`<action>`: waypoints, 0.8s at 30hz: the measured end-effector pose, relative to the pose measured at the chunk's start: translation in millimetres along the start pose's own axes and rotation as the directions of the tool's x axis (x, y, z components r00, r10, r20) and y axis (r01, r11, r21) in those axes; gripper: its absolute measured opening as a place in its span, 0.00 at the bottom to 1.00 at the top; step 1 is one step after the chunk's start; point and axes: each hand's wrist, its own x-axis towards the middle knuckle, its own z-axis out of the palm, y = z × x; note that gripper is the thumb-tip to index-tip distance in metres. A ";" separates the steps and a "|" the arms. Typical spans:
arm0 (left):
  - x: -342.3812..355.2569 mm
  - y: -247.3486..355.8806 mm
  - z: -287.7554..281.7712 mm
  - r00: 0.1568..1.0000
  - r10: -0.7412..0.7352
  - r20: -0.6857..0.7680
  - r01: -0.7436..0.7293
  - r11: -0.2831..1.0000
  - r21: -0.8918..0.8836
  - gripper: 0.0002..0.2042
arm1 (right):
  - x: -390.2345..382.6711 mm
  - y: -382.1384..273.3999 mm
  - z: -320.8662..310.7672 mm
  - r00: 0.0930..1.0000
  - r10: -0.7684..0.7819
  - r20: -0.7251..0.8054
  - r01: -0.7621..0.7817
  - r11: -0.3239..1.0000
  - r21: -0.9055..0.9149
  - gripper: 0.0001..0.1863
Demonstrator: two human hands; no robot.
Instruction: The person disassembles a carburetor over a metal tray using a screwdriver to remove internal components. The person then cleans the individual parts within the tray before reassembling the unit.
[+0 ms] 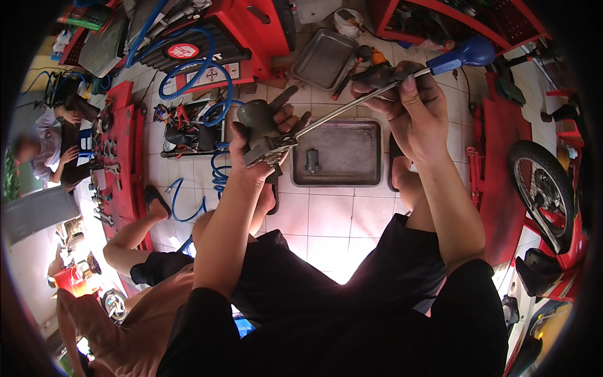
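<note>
Right fingers (410,88) grasp screwdriver (452,60), shaft running two-to-eight o'clock, tip at metal part (257,122) gripped by left fingers (238,139).

A pale tiled floor (330,210), caught by white glare (336,257), lies between a long red surface (130,195) on the left and a second red surface (502,207) on the right, with a red shelf unit (526,24) beyond.
</note>
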 end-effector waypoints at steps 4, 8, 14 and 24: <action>-3.3 -0.4 0.0 1.000 0.008 -0.015 -0.008 1.000 0.003 0.37 | -2.8 1.0 3.9 0.995 -0.010 -0.098 -0.003 0.992 -0.129 0.13; -5.2 -0.3 -4.2 0.999 -0.017 0.029 0.016 0.999 0.045 0.29 | -5.2 3.1 8.6 0.961 -0.077 -0.266 -0.036 0.918 -0.394 0.14; -3.6 -0.1 -10.0 0.997 -0.038 0.067 0.035 0.999 0.032 0.29 | -5.5 3.2 18.8 0.946 -0.089 -0.311 -0.038 0.924 -0.380 0.14; -0.8 -7.2 -0.8 1.000 -0.023 -0.019 0.025 0.990 0.138 0.31 | -8.5 -2.6 14.7 0.987 0.013 -0.162 -0.102 0.823 -0.558 0.15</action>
